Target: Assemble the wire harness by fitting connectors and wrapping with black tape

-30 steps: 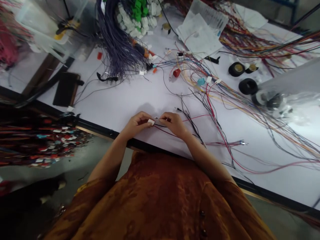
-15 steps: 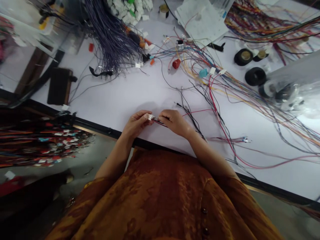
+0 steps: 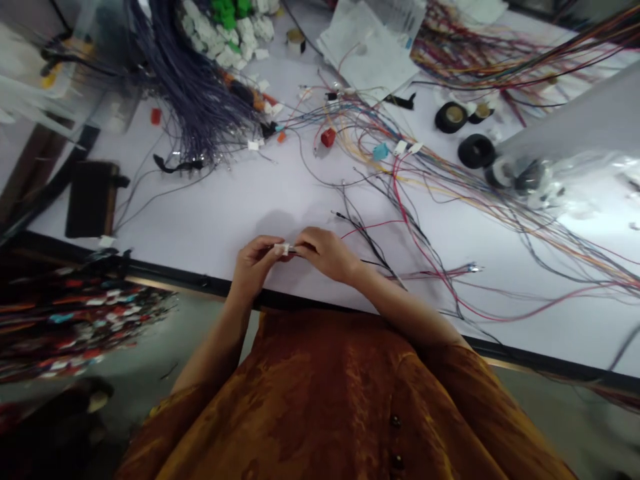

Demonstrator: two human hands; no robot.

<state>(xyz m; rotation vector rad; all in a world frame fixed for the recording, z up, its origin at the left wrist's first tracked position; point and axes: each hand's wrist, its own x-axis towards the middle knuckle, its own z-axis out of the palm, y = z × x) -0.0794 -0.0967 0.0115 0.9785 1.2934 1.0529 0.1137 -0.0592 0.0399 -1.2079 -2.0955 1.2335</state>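
Observation:
Near the table's front edge, my left hand [image 3: 256,262] is closed on a small white connector [image 3: 283,249], pinched between thumb and fingers. My right hand [image 3: 327,253] is closed just to its right, pinching thin wire [image 3: 296,251] where it meets the connector. The fingers hide most of that wire, and whether it sits inside the connector I cannot tell. Right of my right hand lie black wires [image 3: 367,233] with metal ends and a red wire [image 3: 400,187] that runs across the table.
A long bundle of coloured wires [image 3: 450,167] crosses the right side. Purple wires [image 3: 195,113] and white connectors [image 3: 225,40] are heaped at the back left. Tape rolls [image 3: 476,151] lie at the right, a dark phone-like object [image 3: 93,200] at the left. More wires [image 3: 90,320] hang below the edge.
The whole view has shifted, so things on the table appear farther left. My right hand has come closer to the connector, and less of the wire shows between my hands.

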